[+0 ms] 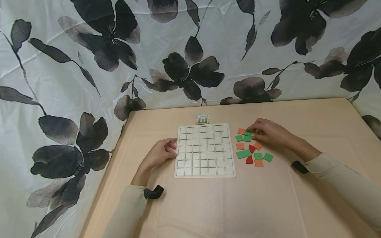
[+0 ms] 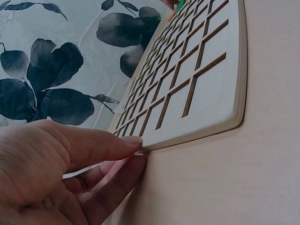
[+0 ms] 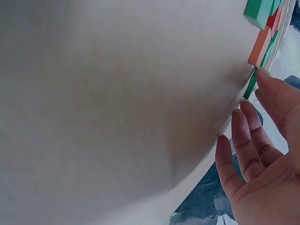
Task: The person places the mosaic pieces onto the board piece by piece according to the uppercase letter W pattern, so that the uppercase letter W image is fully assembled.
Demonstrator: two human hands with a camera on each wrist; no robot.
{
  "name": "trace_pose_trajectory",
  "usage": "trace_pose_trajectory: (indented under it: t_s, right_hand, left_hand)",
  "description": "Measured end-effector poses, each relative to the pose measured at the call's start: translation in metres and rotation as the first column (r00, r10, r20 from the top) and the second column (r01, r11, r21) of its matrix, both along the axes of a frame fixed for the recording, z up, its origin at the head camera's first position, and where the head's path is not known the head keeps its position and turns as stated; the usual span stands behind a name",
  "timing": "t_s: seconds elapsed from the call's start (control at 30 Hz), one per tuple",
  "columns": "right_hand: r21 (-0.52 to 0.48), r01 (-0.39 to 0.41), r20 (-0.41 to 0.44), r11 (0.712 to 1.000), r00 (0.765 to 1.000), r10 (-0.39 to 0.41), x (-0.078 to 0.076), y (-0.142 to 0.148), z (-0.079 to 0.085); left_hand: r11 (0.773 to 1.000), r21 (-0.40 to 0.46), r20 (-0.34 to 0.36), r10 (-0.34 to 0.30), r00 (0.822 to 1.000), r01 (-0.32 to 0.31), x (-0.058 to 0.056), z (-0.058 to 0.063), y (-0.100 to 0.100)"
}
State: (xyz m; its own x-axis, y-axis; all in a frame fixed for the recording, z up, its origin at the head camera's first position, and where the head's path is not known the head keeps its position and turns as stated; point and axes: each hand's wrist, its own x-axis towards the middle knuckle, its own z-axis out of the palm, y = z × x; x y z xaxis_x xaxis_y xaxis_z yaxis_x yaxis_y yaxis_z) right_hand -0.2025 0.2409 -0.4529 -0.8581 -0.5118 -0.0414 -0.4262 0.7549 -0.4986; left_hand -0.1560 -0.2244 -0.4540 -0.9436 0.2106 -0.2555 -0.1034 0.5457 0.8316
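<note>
A pale wooden grid board (image 1: 205, 150) of square cells lies on the table. My left hand (image 1: 156, 153) pinches its left edge; in the left wrist view the thumb (image 2: 126, 144) sits on the rim with the fingertips below. To the board's right, my right hand (image 1: 271, 133) reaches over the far end of a group of coloured tiles. Its thumb and fingertips pinch a green tile (image 1: 248, 133), seen edge-on as a green sliver (image 3: 251, 84) in the right wrist view. Close by lie an orange tile (image 1: 241, 131) and a red wedge-shaped piece (image 1: 252, 148).
A small patterned card (image 1: 203, 119) lies just beyond the board's far edge. More green and orange tiles, such as a green square (image 1: 268, 157), are scattered right of the board. A floral cloth (image 1: 178, 49) hangs behind the wooden table (image 1: 238, 205) and along its left side.
</note>
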Motion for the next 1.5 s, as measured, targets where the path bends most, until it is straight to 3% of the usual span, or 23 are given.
trace_pose_trajectory:
  t_s: [0.67, 1.13, 1.5]
  right_hand:
    - [0.036, 0.009, -0.010, 0.999, 1.000, -0.009, -0.0042, -0.0052, 0.0012]
    - [0.097, -0.017, -0.095, 0.995, 0.995, 0.026, -0.0067, -0.0069, 0.0024]
    - [0.138, -0.017, -0.084, 0.990, 0.996, 0.029, -0.0065, -0.0016, 0.0041]
  left_hand:
    - [0.999, 0.037, 0.007, -0.024, 1.000, 0.024, 0.0008, 0.0002, -0.0027]
    - [1.000, 0.028, 0.010, 0.002, 1.000, -0.002, 0.0026, 0.0025, 0.0005]
    - [0.999, 0.026, 0.029, 0.025, 0.999, -0.026, 0.0076, 0.0041, 0.0037]
